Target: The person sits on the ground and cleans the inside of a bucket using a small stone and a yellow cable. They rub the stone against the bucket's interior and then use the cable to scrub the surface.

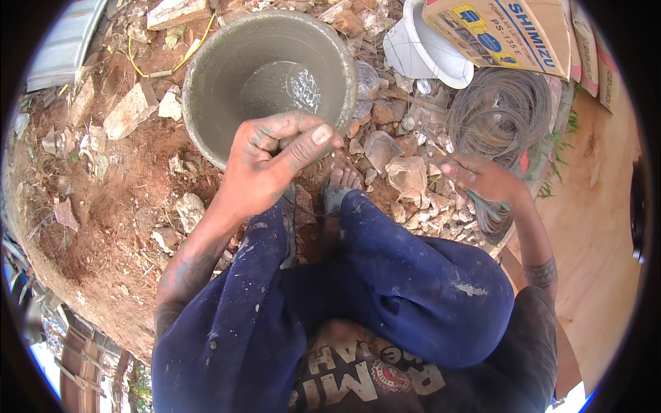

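My left hand (279,153) is closed in a pinch, thumb pressed against the bent index finger, in front of the bucket's near rim. Whatever lies between those fingertips is too small to make out. The round grey bucket (206,89) is coated in cement and has a wet, shiny patch inside. To the right, my right hand (489,179) is wrapped round a slim hand tool with greyish handles (482,202) that looks like pincers; its head is hard to tell from the rubble. Just beyond that hand lies a coil of thin wire (499,107).
Broken stones (131,110) and crumpled clear plastic (407,175) cover the reddish soil. A white pail (413,51) lies tipped beside a cardboard box (496,34) at the far right. Yellow cord (131,51) curls left of the bucket. A plywood sheet (592,199) lies at right.
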`<state>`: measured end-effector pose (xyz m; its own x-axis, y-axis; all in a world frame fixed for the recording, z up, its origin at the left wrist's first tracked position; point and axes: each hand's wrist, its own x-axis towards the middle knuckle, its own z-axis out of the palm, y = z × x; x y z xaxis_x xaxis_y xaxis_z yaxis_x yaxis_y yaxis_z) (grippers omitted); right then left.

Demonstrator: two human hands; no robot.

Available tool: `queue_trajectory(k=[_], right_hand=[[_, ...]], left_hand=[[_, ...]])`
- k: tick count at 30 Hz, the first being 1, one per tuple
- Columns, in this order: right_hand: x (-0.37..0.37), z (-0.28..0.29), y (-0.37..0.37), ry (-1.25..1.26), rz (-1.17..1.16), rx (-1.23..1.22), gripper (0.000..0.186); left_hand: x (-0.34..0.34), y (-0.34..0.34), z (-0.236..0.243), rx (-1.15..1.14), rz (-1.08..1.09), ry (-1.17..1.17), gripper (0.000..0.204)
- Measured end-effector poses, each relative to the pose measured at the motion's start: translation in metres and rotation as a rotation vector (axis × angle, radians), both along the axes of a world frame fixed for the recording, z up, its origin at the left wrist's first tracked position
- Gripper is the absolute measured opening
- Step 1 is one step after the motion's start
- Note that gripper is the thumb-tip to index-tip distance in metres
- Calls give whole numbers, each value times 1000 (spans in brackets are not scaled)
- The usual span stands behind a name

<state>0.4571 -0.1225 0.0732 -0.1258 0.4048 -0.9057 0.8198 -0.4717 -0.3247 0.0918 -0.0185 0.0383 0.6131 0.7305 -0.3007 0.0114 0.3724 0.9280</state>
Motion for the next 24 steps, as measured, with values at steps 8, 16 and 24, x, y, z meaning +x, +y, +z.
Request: queue_trajectory(k=[8, 16, 24], right_hand=[[143, -157, -149, -527, -80, 96, 45], [13, -77, -30, -455, 298, 405, 40], [-137, -16, 83, 466, -291, 338, 32]], left_hand=[[-23, 30, -16, -456, 111, -221, 30], [-21, 15, -46, -646, 193, -424, 59], [-19, -2, -46, -521, 214, -426, 72]])
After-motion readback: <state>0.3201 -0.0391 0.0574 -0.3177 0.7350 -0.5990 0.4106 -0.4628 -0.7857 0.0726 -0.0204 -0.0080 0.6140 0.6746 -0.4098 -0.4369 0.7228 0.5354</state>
